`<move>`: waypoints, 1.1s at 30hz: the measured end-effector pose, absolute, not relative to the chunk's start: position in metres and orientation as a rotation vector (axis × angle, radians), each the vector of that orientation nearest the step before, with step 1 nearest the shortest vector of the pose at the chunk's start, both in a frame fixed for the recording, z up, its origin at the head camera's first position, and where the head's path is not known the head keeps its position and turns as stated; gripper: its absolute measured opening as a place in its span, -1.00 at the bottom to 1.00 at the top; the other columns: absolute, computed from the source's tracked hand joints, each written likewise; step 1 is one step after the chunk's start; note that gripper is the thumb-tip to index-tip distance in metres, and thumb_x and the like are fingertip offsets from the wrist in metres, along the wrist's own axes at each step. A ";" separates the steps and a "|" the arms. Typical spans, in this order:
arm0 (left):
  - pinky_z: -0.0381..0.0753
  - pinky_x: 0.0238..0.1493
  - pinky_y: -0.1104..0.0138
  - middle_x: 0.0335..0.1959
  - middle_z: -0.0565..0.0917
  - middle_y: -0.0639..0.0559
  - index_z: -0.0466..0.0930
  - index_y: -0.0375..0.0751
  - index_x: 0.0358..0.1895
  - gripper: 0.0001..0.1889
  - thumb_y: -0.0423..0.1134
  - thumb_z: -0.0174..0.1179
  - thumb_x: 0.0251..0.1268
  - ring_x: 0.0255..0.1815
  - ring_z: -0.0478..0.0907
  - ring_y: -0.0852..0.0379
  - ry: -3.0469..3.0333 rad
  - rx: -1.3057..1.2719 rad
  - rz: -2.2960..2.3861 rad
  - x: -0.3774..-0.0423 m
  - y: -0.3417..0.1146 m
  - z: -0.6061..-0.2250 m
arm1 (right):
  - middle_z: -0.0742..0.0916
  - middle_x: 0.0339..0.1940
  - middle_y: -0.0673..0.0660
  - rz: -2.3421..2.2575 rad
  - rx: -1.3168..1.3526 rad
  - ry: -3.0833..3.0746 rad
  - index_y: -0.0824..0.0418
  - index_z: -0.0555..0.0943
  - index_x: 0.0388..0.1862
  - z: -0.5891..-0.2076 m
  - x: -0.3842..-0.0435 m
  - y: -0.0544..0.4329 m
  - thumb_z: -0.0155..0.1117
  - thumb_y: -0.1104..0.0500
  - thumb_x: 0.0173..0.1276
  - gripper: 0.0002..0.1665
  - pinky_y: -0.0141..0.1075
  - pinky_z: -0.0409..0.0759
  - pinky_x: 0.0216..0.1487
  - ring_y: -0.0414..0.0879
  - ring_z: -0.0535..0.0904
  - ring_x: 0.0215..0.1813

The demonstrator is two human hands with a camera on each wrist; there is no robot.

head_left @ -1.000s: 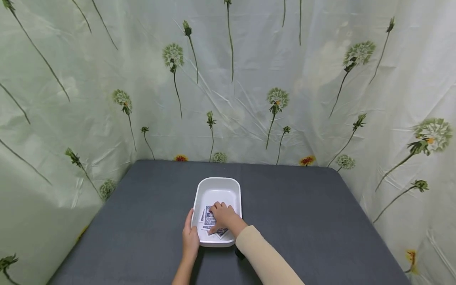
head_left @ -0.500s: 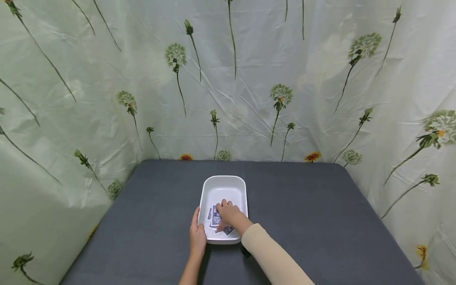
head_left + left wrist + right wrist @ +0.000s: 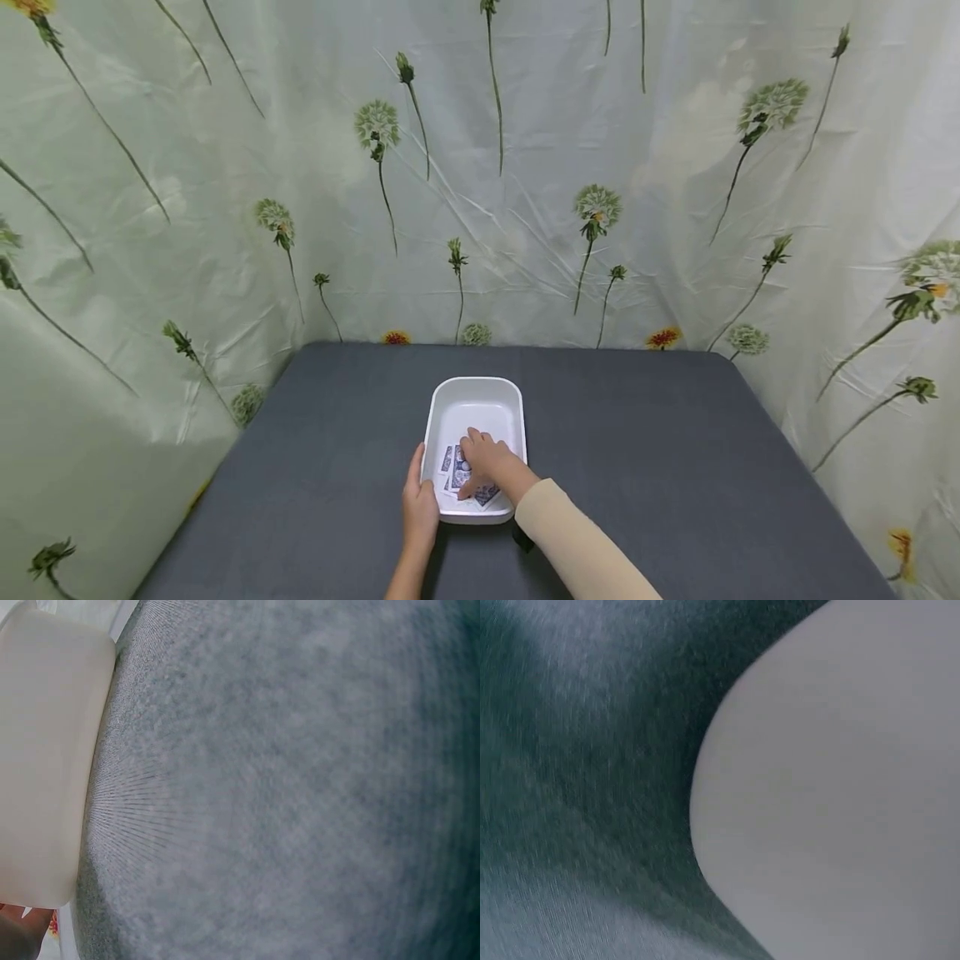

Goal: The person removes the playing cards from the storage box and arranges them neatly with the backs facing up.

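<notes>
A white rectangular tray [image 3: 480, 392] stands on the dark grey table, with several blue-backed playing cards [image 3: 460, 468] loosely overlapping in its near half. My left hand [image 3: 420, 508] grips the tray's near left side, thumb up at the rim and fingers along the outer wall. Reaching in over the near right wall, my right hand [image 3: 487, 462] holds the cards between bent fingers and thumb; its palm hides part of them. In the left wrist view the tray's outer wall [image 3: 49, 765] fills the left edge. Pale tray wall [image 3: 832, 787] dominates the right wrist view.
The grey cloth-covered table [image 3: 637, 442] spreads out around the tray. Behind and beside it hangs a pale curtain [image 3: 525, 250] printed with dandelions. A small dark object [image 3: 522, 537] shows under the right wrist, next to the tray's near right corner.
The head view has shifted, so tray and hands appear farther right. A card at the left of the pile shows more of its back. Both hands keep their places at the tray.
</notes>
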State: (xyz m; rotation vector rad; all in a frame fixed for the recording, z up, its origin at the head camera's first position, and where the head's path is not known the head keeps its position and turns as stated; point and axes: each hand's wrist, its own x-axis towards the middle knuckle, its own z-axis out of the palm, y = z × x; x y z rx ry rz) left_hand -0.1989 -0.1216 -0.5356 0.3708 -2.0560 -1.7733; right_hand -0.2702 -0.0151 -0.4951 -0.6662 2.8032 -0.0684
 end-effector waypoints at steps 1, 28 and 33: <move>0.10 0.28 -0.08 0.29 0.32 -0.28 0.27 -0.31 0.27 -0.40 -0.60 -0.26 0.06 0.33 0.17 -0.23 -2.063 0.368 -1.770 -0.200 -0.120 -0.535 | 0.37 0.32 0.14 -0.076 -0.659 2.808 0.10 0.41 -0.04 -0.495 -0.271 -0.014 0.44 -0.26 -0.20 -0.21 -0.03 0.39 0.16 0.02 0.30 0.29; 0.18 0.24 -0.08 0.26 0.35 -0.28 0.28 -0.32 0.26 -0.40 -0.62 -0.23 0.05 0.30 0.23 -0.22 -2.075 0.351 -1.751 -0.198 -0.122 -0.531 | 0.44 -0.14 0.08 -0.060 -0.681 2.819 -0.02 0.39 0.06 -0.492 -0.268 -0.022 0.48 -0.19 -0.21 -0.18 -0.26 0.47 -0.10 -0.13 0.29 -0.15; 0.21 0.24 -0.05 0.26 0.35 -0.28 0.27 -0.33 0.27 -0.41 -0.62 -0.23 0.07 0.29 0.25 -0.20 -2.066 0.355 -1.764 -0.197 -0.122 -0.532 | 0.43 -0.15 0.07 -0.063 -0.669 2.801 -0.03 0.39 0.05 -0.492 -0.270 -0.024 0.49 -0.18 -0.23 -0.18 -0.24 0.46 -0.07 -0.12 0.29 -0.14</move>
